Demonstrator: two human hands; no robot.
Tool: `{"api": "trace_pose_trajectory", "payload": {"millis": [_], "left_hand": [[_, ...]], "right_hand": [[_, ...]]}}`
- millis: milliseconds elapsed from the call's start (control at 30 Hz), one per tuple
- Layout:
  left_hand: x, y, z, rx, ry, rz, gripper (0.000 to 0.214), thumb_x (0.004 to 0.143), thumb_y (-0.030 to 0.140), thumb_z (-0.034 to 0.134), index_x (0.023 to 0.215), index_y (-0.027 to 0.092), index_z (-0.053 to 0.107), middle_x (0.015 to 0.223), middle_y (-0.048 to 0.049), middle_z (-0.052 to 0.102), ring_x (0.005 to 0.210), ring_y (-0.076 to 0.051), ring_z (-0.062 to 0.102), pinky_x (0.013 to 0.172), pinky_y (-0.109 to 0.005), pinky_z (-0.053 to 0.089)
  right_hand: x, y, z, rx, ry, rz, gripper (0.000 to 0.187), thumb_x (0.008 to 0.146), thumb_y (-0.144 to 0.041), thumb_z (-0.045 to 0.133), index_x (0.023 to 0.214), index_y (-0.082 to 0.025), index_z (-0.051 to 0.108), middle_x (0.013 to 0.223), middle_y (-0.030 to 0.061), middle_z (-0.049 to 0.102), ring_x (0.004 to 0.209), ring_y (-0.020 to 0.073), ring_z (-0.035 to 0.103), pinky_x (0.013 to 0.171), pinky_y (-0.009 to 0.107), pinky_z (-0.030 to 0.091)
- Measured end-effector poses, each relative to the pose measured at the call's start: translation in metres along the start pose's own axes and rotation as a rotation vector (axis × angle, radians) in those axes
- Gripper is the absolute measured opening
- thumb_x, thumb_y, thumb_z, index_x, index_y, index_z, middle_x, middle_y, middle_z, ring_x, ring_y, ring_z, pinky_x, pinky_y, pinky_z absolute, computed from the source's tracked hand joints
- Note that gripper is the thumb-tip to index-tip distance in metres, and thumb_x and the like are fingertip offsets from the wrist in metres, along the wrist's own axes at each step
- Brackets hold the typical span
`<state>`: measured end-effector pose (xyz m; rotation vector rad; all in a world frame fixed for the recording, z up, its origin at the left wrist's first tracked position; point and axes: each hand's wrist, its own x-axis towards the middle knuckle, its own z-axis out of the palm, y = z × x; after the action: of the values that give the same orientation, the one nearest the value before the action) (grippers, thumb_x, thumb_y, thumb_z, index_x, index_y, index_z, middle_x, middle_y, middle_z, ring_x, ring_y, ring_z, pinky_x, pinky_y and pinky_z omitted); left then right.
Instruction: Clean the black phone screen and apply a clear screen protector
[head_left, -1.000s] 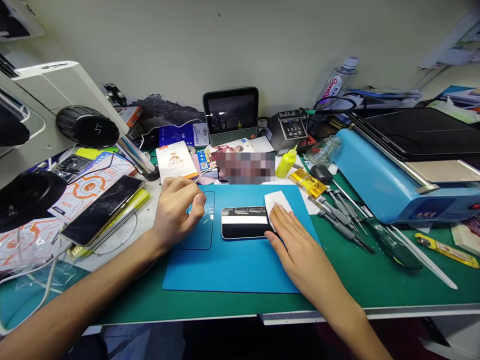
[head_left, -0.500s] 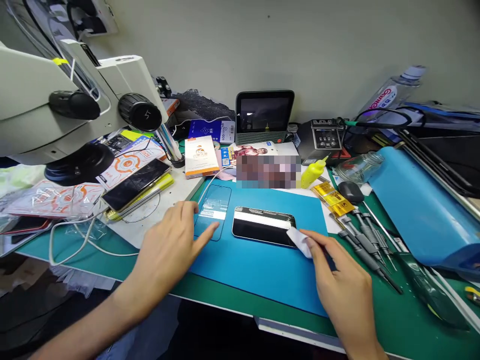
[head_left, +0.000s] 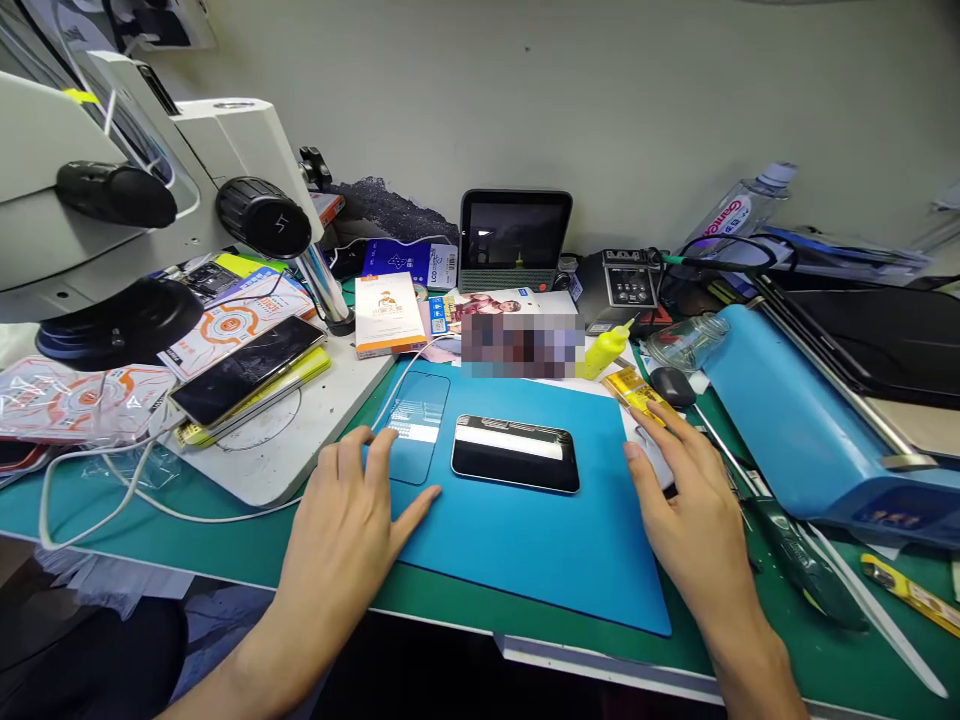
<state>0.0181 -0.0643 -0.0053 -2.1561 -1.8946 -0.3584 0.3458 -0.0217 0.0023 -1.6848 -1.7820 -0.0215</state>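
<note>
Smartphone with glossy black glass and silver rim (head_left: 515,455) lies at the frame's centre on a flat blue rectangular mat (head_left: 525,545). At centre left, the left hand (head_left: 346,520), fingers spread, is beside a clear, black-edged sheet (head_left: 417,405). At centre right, the right hand (head_left: 688,495) covers something white (head_left: 654,456); its grip is unclear.

Blue mat (head_left: 525,545) with phone (head_left: 517,468), clear panel (head_left: 421,425)

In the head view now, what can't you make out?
Head view, white wipe: partly covered by the right hand, so its grip can't be told.
Head view, microscope: cut off by the left edge.
Head view, printed sheet: pixelated block covers its lower part.
Head view, clear sheet: lettering too small to read.
</note>
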Motion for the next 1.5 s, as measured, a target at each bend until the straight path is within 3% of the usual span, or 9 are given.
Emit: {"api": "trace_pose_trajectory", "payload": {"millis": [133, 367, 533, 667, 1000, 1100, 1200, 1300, 1500], "left_hand": [[0.003, 0.006, 0.003, 0.012, -0.041, -0.078, 0.071, 0.100, 0.063, 0.055, 0.144, 0.008, 0.048, 0.119, -0.0229, 0.058, 0.103, -0.039, 0.058, 0.085, -0.051, 0.054], [0.017, 0.003, 0.002, 0.030, -0.062, -0.087, 0.057, 0.103, 0.042, 0.055, 0.147, 0.006, 0.047, 0.110, -0.0203, 0.058, 0.098, -0.037, 0.059, 0.085, -0.051, 0.056], [0.023, -0.016, 0.003, -0.091, -0.082, -0.055, 0.063, 0.095, 0.036, 0.064, 0.149, 0.009, 0.044, 0.111, -0.0164, 0.056, 0.104, -0.039, 0.062, 0.093, -0.055, 0.057], [0.026, -0.022, -0.003, -0.164, -0.012, -0.040, 0.057, 0.098, 0.033, 0.058, 0.149, 0.015, 0.040, 0.123, -0.0175, 0.051, 0.107, -0.037, 0.066, 0.087, -0.052, 0.061], [0.011, -0.009, -0.047, -0.366, 0.252, 0.389, 0.051, 0.093, 0.013, 0.072, 0.132, 0.020, 0.041, 0.148, -0.0213, 0.050, 0.136, -0.034, 0.058, 0.111, -0.053, 0.054], [0.006, -0.006, -0.050, -0.430, 0.263, 0.492, 0.049, 0.090, 0.011, 0.077, 0.125, 0.019, 0.044, 0.152, -0.0224, 0.047, 0.139, -0.033, 0.056, 0.109, -0.049, 0.056], [0.008, -0.003, -0.047, -0.546, 0.232, 0.535, 0.046, 0.090, 0.009, 0.076, 0.122, 0.020, 0.044, 0.153, -0.0215, 0.046, 0.140, -0.030, 0.055, 0.109, -0.045, 0.056], [0.013, -0.001, -0.042, -0.749, 0.146, 0.497, 0.043, 0.092, 0.011, 0.071, 0.123, 0.021, 0.043, 0.150, -0.0197, 0.048, 0.134, -0.025, 0.058, 0.106, -0.042, 0.057], [0.023, 0.002, -0.031, -0.962, 0.018, 0.429, 0.044, 0.091, 0.013, 0.070, 0.123, 0.023, 0.042, 0.145, -0.0173, 0.051, 0.133, -0.026, 0.058, 0.105, -0.045, 0.056]], "right_hand": [[-0.001, -0.002, -0.002, 0.080, 0.019, 0.044, 0.044, 0.105, -0.044, 0.053, 0.139, -0.020, 0.067, 0.147, 0.0120, 0.063, 0.139, 0.0303, 0.057, 0.118, 0.050, 0.047], [-0.003, -0.001, -0.009, 0.136, 0.117, 0.063, 0.038, 0.106, -0.040, 0.051, 0.132, -0.021, 0.072, 0.139, 0.0100, 0.071, 0.140, 0.0289, 0.058, 0.126, 0.053, 0.036], [-0.006, -0.001, -0.013, 0.149, 0.124, 0.188, 0.035, 0.105, -0.044, 0.053, 0.122, -0.025, 0.077, 0.127, 0.0082, 0.077, 0.122, 0.0294, 0.069, 0.108, 0.049, 0.053], [-0.006, -0.001, -0.015, 0.166, 0.178, 0.171, 0.035, 0.105, -0.044, 0.053, 0.121, -0.024, 0.077, 0.124, 0.0081, 0.078, 0.121, 0.0284, 0.069, 0.106, 0.046, 0.053], [-0.001, -0.009, -0.021, 0.271, 0.323, 0.105, 0.032, 0.106, -0.043, 0.053, 0.116, -0.025, 0.077, 0.123, 0.0094, 0.075, 0.124, 0.0315, 0.066, 0.112, 0.054, 0.048], [0.001, -0.018, -0.029, 0.641, -0.012, 0.271, 0.045, 0.108, -0.054, 0.043, 0.119, -0.025, 0.076, 0.112, 0.0089, 0.079, 0.107, 0.0281, 0.074, 0.096, 0.047, 0.059], [0.003, -0.029, -0.038, 0.965, -0.375, 0.296, 0.054, 0.108, -0.060, 0.038, 0.131, -0.026, 0.072, 0.117, 0.0097, 0.079, 0.092, 0.0243, 0.077, 0.078, 0.039, 0.062], [0.001, -0.040, -0.046, 1.098, -0.504, 0.263, 0.057, 0.108, -0.062, 0.037, 0.138, -0.027, 0.069, 0.125, 0.0100, 0.077, 0.097, 0.0233, 0.076, 0.079, 0.035, 0.061], [-0.008, -0.053, -0.052, 1.217, -0.789, 0.362, 0.070, 0.107, -0.068, 0.022, 0.149, -0.029, 0.061, 0.115, 0.0103, 0.079, 0.090, 0.0220, 0.077, 0.076, 0.034, 0.059]]}}
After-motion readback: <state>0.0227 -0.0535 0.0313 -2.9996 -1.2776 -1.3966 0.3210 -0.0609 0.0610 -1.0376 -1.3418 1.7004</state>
